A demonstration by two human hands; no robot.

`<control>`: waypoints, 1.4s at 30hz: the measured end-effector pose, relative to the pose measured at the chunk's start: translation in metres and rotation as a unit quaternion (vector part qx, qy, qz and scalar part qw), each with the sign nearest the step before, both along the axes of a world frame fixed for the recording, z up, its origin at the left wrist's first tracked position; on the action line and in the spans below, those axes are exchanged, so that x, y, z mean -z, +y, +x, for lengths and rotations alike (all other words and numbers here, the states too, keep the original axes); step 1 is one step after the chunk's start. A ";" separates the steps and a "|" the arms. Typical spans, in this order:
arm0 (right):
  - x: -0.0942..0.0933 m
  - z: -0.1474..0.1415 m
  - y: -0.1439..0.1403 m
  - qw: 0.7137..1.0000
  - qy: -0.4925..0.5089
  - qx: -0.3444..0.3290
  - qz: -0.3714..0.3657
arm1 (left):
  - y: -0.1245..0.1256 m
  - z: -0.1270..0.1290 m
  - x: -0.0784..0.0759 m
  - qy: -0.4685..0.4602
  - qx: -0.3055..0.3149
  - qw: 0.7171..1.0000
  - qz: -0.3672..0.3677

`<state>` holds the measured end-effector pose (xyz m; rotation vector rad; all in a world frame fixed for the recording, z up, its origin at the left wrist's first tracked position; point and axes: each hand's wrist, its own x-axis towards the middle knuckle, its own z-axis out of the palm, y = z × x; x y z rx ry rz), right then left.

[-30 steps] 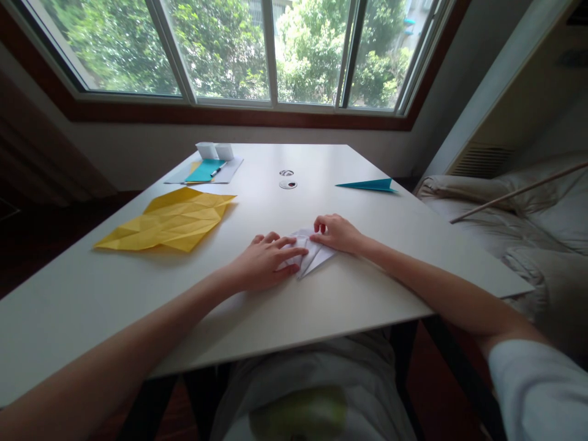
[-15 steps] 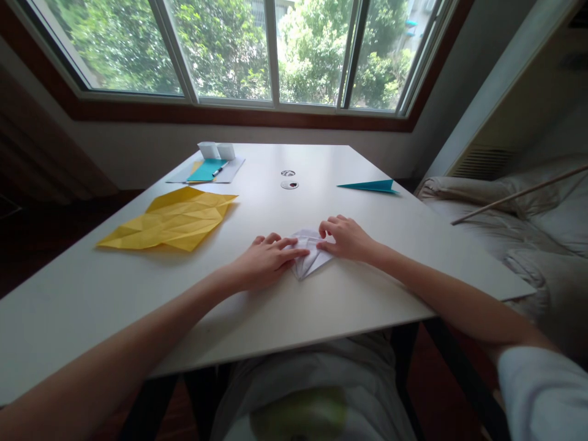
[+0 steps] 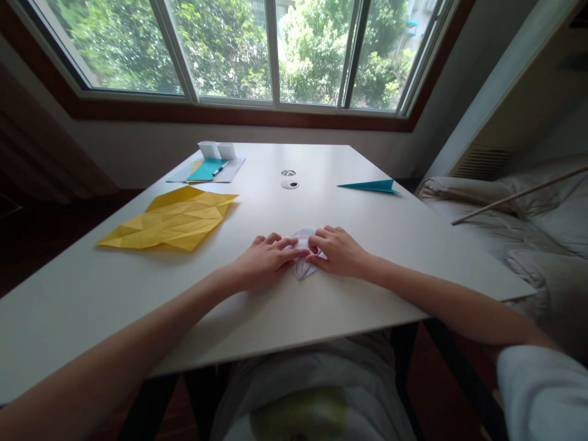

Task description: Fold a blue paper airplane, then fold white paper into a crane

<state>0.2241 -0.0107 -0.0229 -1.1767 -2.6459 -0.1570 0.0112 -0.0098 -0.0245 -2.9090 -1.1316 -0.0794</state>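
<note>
A folded piece of white paper point(image 3: 303, 269) lies on the table directly in front of me, creased and coming to a point at its near end. My left hand point(image 3: 263, 262) rests on its left side, fingers stretched out and apart, the fingertips pressing the paper down. From the right, my right hand point(image 3: 342, 252) has thumb and index finger curled together over the paper's right edge, pinching it. Both hands cover part of the paper, so its full outline is hidden.
A creased yellow sheet point(image 3: 169, 219) lies to the left. Back left are a teal sheet point(image 3: 206, 169), a pen point(image 3: 220, 168) and two white holders point(image 3: 217, 150). A folded teal paper point(image 3: 371, 185) lies at right, beyond two round discs point(image 3: 289, 184) mid-table.
My right hand has moved left and slightly toward me across the paper, and its right-hand corner is now covered or folded in. The left hand has stayed in place.
</note>
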 end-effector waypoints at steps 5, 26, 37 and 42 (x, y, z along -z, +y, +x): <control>-0.001 0.000 -0.001 1.000 0.008 -0.006 -0.007 | 0.000 0.000 0.000 -0.006 0.002 1.000 0.001; -0.004 0.014 0.009 0.969 0.036 -0.233 -0.079 | -0.001 -0.005 0.000 -0.015 -0.065 0.996 0.061; -0.012 0.017 0.009 0.952 0.037 -0.282 -0.114 | -0.002 -0.004 -0.001 -0.008 -0.063 0.996 0.068; -0.014 0.021 0.009 0.950 0.036 -0.286 -0.116 | -0.002 -0.004 0.000 -0.005 -0.059 0.995 0.075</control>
